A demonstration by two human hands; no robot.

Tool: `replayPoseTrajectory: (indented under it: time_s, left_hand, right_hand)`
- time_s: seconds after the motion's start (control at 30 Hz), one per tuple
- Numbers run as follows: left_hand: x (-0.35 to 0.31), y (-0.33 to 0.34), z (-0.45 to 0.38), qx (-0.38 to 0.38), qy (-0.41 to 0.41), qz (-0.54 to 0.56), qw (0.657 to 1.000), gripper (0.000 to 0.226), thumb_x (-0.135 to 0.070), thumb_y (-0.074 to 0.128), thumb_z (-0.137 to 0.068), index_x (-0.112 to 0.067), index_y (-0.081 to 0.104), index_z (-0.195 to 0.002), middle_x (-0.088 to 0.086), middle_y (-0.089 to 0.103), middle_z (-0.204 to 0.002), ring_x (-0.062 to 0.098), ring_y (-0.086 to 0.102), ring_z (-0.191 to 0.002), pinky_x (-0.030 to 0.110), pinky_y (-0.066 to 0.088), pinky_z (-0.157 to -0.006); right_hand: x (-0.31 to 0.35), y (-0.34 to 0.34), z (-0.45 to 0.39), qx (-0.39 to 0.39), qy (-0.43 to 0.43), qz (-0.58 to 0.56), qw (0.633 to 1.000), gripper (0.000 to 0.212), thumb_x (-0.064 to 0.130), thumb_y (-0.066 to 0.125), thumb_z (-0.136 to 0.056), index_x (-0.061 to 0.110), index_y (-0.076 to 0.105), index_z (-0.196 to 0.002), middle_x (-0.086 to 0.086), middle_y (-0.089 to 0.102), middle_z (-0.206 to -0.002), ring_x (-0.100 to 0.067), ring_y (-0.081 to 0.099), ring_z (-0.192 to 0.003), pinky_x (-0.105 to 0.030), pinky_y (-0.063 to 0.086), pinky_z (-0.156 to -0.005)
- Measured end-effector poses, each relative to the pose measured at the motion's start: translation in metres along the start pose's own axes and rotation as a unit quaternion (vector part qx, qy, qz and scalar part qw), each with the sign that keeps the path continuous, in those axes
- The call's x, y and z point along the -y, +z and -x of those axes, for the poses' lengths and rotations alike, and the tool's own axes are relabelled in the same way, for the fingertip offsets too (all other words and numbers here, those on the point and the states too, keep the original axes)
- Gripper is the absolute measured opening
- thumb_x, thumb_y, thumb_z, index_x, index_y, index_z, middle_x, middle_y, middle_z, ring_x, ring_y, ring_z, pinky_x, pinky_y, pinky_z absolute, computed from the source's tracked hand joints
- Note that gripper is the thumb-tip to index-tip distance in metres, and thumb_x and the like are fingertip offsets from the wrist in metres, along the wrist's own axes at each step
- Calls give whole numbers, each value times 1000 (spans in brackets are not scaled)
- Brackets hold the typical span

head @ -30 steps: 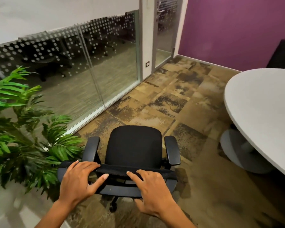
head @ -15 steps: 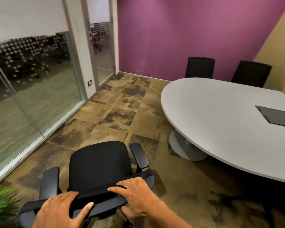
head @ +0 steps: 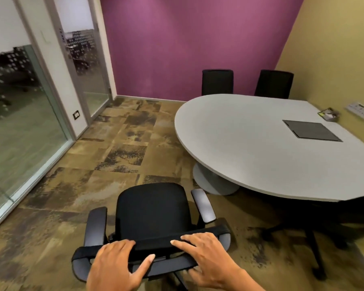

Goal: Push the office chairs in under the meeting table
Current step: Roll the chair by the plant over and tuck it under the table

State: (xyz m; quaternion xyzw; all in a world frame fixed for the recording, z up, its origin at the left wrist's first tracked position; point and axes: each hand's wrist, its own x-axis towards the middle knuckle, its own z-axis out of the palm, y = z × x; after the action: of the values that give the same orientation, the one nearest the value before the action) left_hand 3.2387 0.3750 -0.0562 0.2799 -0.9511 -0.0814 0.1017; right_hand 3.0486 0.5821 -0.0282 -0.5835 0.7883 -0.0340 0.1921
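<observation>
A black office chair (head: 152,208) with grey armrests stands on the carpet right in front of me, its seat facing away. My left hand (head: 116,267) and my right hand (head: 208,257) both grip the top edge of its backrest. The grey oval meeting table (head: 250,148) lies ahead and to the right, apart from this chair. Two black chairs (head: 217,81) (head: 274,84) stand at the table's far side against the purple wall. Another chair's wheeled base (head: 309,234) shows under the table's near right edge.
A glass partition (head: 19,131) and a glass door (head: 86,66) run along the left. The table's grey pedestal foot (head: 210,181) sits on the patterned brown carpet. A dark cable hatch (head: 311,133) and a small tray (head: 328,115) are on the tabletop.
The chair has turned and rolled rightwards towards the table with both hands on its backrest. My view has swung right too: the plant has left the frame and the whole table now shows.
</observation>
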Motion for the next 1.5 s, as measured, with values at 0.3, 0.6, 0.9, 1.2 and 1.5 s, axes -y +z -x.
replayPoseTrajectory:
  time_s: [0.3, 0.6, 0.9, 1.2, 1.5]
  left_hand:
    - [-87, 28, -30, 30, 102, 5, 994, 78, -90, 36, -81, -26, 78, -94, -15, 72, -88, 9, 70, -83, 32, 58, -79]
    - [-153, 43, -66, 13, 187, 16, 982, 74, -86, 36, -85, -24, 76, -90, -12, 69, -82, 11, 67, -79, 31, 55, -75]
    - [-218, 65, -107, -14, 239, 23, 971, 74, -83, 39, -86, -21, 77, -99, -10, 72, -90, 11, 69, -85, 31, 56, -82]
    - [-292, 93, -144, -26, 246, 15, 969, 76, -83, 36, -86, -19, 76, -97, -7, 72, -87, 16, 69, -83, 36, 55, -77]
    - [-346, 107, -194, -19, 243, 35, 969, 68, -80, 39, -87, -22, 74, -96, -9, 70, -85, 13, 67, -82, 35, 53, -81]
  right_hand:
    - [-53, 12, 75, -115, 107, -50, 986, 79, 89, 39, -80, 57, 19, -150, 20, 46, -149, -9, 43, -134, -26, 21, -108]
    - [-92, 17, 122, -183, 192, -49, 963, 86, 93, 41, -78, 49, 32, -151, 23, 51, -143, -6, 49, -130, -35, 37, -112]
    - [-152, 20, 140, -257, 291, 30, 921, 83, 90, 40, -82, 33, 55, -141, 13, 66, -129, -16, 62, -122, -48, 47, -105]
    - [-227, -7, 162, -228, 288, -15, 930, 92, 92, 24, -84, 29, 48, -147, 5, 54, -145, -17, 45, -138, -43, 23, -121]
    - [-299, -17, 157, -279, 318, 30, 906, 81, 85, 26, -89, 27, 63, -133, 4, 68, -126, -17, 62, -116, -41, 46, -104]
